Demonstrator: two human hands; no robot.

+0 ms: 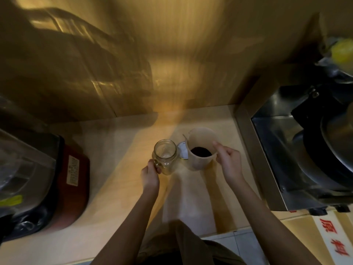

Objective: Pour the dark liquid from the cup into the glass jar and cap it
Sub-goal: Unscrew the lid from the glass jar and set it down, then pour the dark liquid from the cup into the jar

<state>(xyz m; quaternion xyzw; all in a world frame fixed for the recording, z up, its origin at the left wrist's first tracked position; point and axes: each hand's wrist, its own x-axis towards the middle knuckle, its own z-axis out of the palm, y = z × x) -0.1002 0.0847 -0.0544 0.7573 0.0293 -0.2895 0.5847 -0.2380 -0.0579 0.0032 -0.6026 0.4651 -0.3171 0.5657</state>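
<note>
— Gripping the glass jar (165, 156) by its handle with our left hand (150, 175); our right hand (229, 161) clasps the cup (200, 148), both on the counter (118, 169).
— Tip fast and we'd likely overshoot that narrow mouth — dark liquid (200, 151) everywhere.

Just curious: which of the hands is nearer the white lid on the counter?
Right. The right hand grips the cup beside the lid; the left hand holds the jar.
</note>
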